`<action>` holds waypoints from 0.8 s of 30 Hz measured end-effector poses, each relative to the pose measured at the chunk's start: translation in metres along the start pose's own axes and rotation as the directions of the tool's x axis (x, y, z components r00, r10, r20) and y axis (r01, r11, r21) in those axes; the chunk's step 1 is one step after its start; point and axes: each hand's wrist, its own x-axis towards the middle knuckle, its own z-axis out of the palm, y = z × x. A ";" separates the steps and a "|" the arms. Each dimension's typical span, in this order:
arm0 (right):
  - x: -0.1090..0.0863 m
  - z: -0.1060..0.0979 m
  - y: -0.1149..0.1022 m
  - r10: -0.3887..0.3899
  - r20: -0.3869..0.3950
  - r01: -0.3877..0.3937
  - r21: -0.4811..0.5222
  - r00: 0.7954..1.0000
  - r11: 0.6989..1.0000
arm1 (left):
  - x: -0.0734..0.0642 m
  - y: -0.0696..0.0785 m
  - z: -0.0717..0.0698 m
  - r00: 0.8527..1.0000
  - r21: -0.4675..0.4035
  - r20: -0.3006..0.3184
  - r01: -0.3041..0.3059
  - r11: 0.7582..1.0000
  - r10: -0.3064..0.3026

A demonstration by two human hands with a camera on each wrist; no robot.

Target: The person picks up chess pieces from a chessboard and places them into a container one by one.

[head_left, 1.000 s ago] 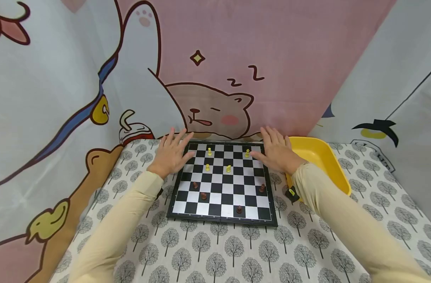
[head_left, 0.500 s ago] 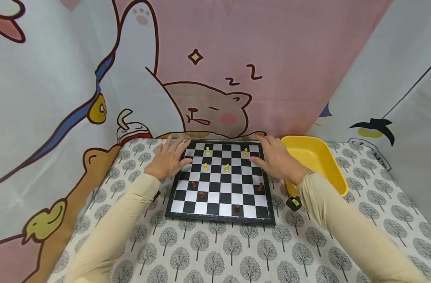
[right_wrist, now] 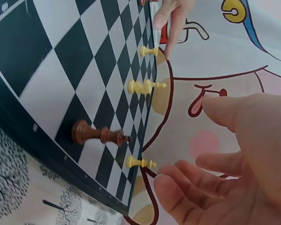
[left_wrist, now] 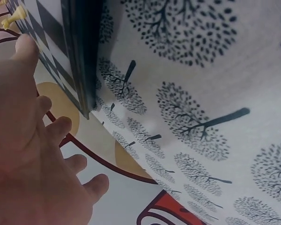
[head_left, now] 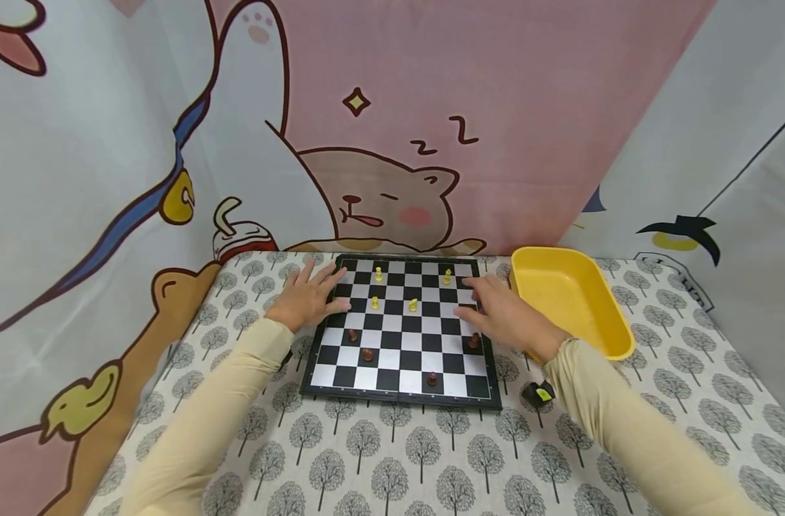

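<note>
Chessboard [head_left: 394,325] lies flat on the counter [head_left: 425,459], which is covered in a pale cloth printed with dark trees; the board sits between the person's two hands. Its squares are black and white, inside a black frame. Four yellow pieces [head_left: 413,306] stand in the far half, and four brown pieces [head_left: 367,355] are spread over the near half: two toward the left, one by the right edge and one close to the near edge.

The left hand [head_left: 302,298] is at the far left edge, its thumb reaching over the frame and its fingers spread. The right hand [head_left: 507,313] is at the opposite edge, its thumb and fingers over the outer squares, near a yellow piece. In both hands the grip is apart, thumb well away from the fingers (whether either one touches the board, I cannot tell).

Cream sleeves [head_left: 231,390] cover both forearms. Just beyond the right hand sits a yellow tray [head_left: 573,294], and a small black object [head_left: 538,393] with a yellow-green patch shows near the right cuff. Behind everything hangs a cartoon backdrop [head_left: 392,107] with a sleeping bear.
</note>
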 end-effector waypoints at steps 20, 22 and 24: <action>-0.019 0.025 0.009 0.020 0.002 -0.020 0.068 1.000 0.997 | 0.002 0.004 0.004 0.995 0.023 0.102 -0.014 1.000 0.011; -0.020 0.027 0.009 0.034 0.014 -0.035 0.075 0.999 0.997 | 0.002 0.004 0.004 0.995 0.014 0.102 -0.007 1.000 0.005; -0.022 0.029 0.010 0.049 0.026 -0.051 0.082 0.998 0.995 | 0.002 0.005 0.005 0.995 0.005 0.100 -0.004 1.000 0.003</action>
